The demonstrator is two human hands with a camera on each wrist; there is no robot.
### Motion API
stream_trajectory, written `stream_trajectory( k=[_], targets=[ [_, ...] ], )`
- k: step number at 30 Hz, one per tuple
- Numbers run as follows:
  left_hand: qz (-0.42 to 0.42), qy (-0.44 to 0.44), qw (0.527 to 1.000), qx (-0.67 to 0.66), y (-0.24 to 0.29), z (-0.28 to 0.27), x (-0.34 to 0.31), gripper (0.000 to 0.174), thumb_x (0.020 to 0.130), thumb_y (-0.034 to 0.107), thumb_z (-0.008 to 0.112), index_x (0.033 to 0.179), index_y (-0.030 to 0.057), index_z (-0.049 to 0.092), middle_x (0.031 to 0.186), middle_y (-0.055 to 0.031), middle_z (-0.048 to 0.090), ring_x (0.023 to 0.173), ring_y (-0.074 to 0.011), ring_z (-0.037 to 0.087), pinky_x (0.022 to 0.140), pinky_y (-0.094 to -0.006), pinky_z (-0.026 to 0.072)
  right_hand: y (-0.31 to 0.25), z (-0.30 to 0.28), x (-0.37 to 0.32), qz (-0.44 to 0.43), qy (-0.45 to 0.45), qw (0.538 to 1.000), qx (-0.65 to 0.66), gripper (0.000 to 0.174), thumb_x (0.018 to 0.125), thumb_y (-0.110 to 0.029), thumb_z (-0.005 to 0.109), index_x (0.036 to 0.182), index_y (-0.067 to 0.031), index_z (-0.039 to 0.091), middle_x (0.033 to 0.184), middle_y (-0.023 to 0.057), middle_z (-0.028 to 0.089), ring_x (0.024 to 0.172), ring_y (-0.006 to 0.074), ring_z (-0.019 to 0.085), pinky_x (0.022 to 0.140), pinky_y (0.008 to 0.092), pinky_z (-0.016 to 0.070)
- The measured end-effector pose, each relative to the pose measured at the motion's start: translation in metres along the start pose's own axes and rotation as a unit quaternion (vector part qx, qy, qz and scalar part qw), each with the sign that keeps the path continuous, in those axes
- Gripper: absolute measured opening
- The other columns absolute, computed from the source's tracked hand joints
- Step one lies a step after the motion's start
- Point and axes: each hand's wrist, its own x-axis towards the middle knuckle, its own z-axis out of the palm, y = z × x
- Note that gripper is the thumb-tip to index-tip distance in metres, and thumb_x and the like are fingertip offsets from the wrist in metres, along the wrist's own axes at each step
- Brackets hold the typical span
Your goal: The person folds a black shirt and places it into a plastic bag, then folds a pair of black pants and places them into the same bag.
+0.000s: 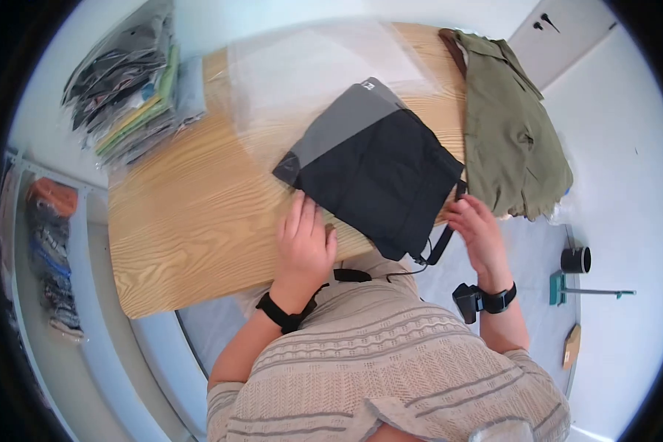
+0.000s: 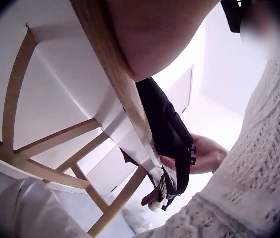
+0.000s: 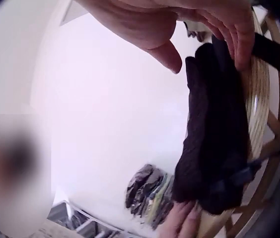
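Note:
A folded black garment [image 1: 379,173] lies on the wooden table, its near corner reaching past the front edge. Its upper left part looks grey, with a small white mark at the far corner. From its right side hangs a black strap [image 1: 440,245], with a thin cord by it. My left hand [image 1: 307,234] rests at the garment's near left edge, fingers straight. At the right corner is my right hand [image 1: 477,228], fingertips by the garment and the strap. In the right wrist view its thumb [image 3: 167,57] stands apart from the black cloth.
Clear plastic bags [image 1: 302,62] lie flat at the table's back. Olive-green clothes [image 1: 512,125] are piled along the right side. A tall stack of bagged clothes [image 1: 136,96] stands at the back left. Shelves [image 1: 96,295] are at left; a dark bin [image 1: 575,259] stands on the floor at right.

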Motion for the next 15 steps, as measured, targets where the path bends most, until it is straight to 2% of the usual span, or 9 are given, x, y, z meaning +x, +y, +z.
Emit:
stream_trajectory(
  k=[2, 3, 5, 6, 8, 11, 15],
  targets=[
    [0.001, -0.015, 1.000, 0.024, 0.002, 0.000, 0.001, 0.038, 0.076, 0.011, 0.064, 0.106, -0.0112, 0.058, 0.117, -0.0262, 0.055, 0.115, -0.0394, 0.050, 0.097, -0.0457, 0.0391, -0.001, 0.009, -0.005, 0.085, -0.095, 0.987, 0.096, 0.045, 0.091, -0.027, 0.063, 0.123, 0.0022, 0.050, 0.109, 0.0095, 0.061, 0.096, 0.0162, 0.059, 0.085, 0.0291, 0.0465],
    [-0.008, -0.022, 0.999, 0.031, 0.001, 0.001, 0.001, 0.041, 0.077, 0.013, 0.064, 0.109, -0.0116, 0.057, 0.119, -0.0267, 0.055, 0.116, -0.0394, 0.049, 0.098, -0.0461, 0.0383, -0.001, 0.011, -0.003, 0.083, -0.093, 0.987, 0.099, 0.045, 0.091, -0.027, 0.063, 0.123, 0.0022, 0.050, 0.109, 0.0095, 0.061, 0.096, 0.0162, 0.059, 0.085, 0.0291, 0.0465],
    [-0.016, -0.028, 0.999, 0.041, 0.001, 0.002, 0.000, 0.044, 0.077, 0.014, 0.065, 0.111, -0.0120, 0.056, 0.121, -0.0273, 0.054, 0.117, -0.0395, 0.048, 0.099, -0.0465, 0.0375, -0.001, 0.016, 0.007, 0.175, -0.142, 0.959, 0.175, 0.041, 0.092, -0.026, 0.062, 0.122, -0.0003, 0.053, 0.112, 0.0106, 0.061, 0.098, 0.0186, 0.059, 0.088, 0.0321, 0.0471],
    [-0.026, -0.023, 0.999, 0.038, 0.002, 0.003, 0.000, 0.043, 0.076, 0.014, 0.065, 0.110, -0.0122, 0.057, 0.120, -0.0279, 0.054, 0.117, -0.0399, 0.049, 0.099, -0.0464, 0.0382, -0.004, 0.022, 0.007, 0.173, -0.144, 0.958, 0.176, 0.041, 0.092, -0.026, 0.062, 0.122, -0.0003, 0.053, 0.112, 0.0106, 0.061, 0.098, 0.0186, 0.059, 0.088, 0.0321, 0.0471],
    [-0.037, -0.015, 0.998, 0.037, 0.001, 0.004, 0.000, 0.043, 0.076, 0.013, 0.065, 0.109, -0.0124, 0.058, 0.119, -0.0284, 0.055, 0.116, -0.0402, 0.050, 0.098, -0.0463, 0.0389, -0.014, 0.036, 0.008, 0.234, -0.159, 0.930, 0.236, 0.037, 0.091, -0.024, 0.063, 0.121, -0.0032, 0.054, 0.116, 0.0103, 0.061, 0.102, 0.0211, 0.059, 0.092, 0.0345, 0.0471],
    [-0.023, -0.011, 0.998, 0.051, 0.000, 0.004, -0.002, 0.044, 0.076, 0.017, 0.064, 0.106, -0.0137, 0.059, 0.119, -0.0286, 0.056, 0.115, -0.0395, 0.052, 0.096, -0.0450, 0.0421, -0.017, 0.054, 0.013, 0.272, -0.195, 0.906, 0.260, 0.038, 0.091, -0.019, 0.063, 0.124, -0.0031, 0.053, 0.122, 0.0108, 0.059, 0.108, 0.0226, 0.058, 0.094, 0.0372, 0.0473],
    [-0.018, -0.014, 0.999, 0.042, 0.001, 0.004, -0.003, 0.042, 0.074, 0.015, 0.065, 0.105, -0.0136, 0.060, 0.115, -0.0289, 0.058, 0.112, -0.0402, 0.054, 0.096, -0.0454, 0.0427, -0.017, 0.072, 0.025, 0.257, -0.205, 0.922, 0.206, 0.039, 0.092, -0.011, 0.060, 0.127, -0.0002, 0.048, 0.127, 0.0118, 0.055, 0.113, 0.0247, 0.057, 0.097, 0.0400, 0.0469]
  ],
)
